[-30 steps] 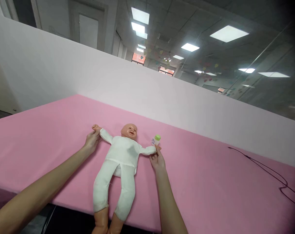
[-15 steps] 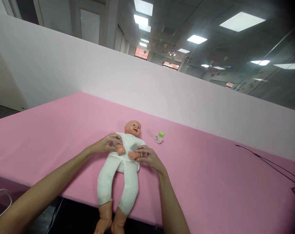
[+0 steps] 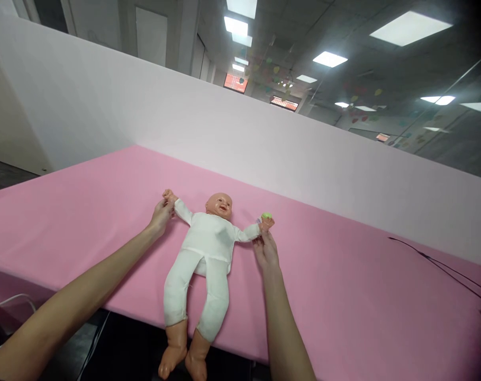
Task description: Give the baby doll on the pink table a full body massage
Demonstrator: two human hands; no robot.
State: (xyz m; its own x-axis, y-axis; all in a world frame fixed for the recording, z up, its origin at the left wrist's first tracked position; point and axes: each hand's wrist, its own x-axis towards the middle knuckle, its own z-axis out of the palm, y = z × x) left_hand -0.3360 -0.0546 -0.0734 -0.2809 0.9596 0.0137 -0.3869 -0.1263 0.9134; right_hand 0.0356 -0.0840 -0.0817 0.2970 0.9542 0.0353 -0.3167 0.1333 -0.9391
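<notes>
On the pink bench (image 3: pixel 343 296), doll (image 3: pixel 204 243) lies supine, arms spread: left hand (image 3: pixel 161 218) pinches one doll hand, right hand (image 3: pixel 266 253) grips the other, bottle (image 3: pixel 266 216) just behind it.

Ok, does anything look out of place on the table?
Yes: the baby doll's feet hang over the front edge of the pink table top, and a stray thin black cable lies on its right side.

A pink-covered table (image 3: pixel 343 301) runs up to a tall white partition wall (image 3: pixel 224 143), with a thin black cable (image 3: pixel 434 259) lying across the table's right side. Beyond the wall, a door (image 3: pixel 151 39) stands below bright ceiling panels (image 3: pixel 410 28) and hanging paper hearts (image 3: pixel 361 95).
</notes>
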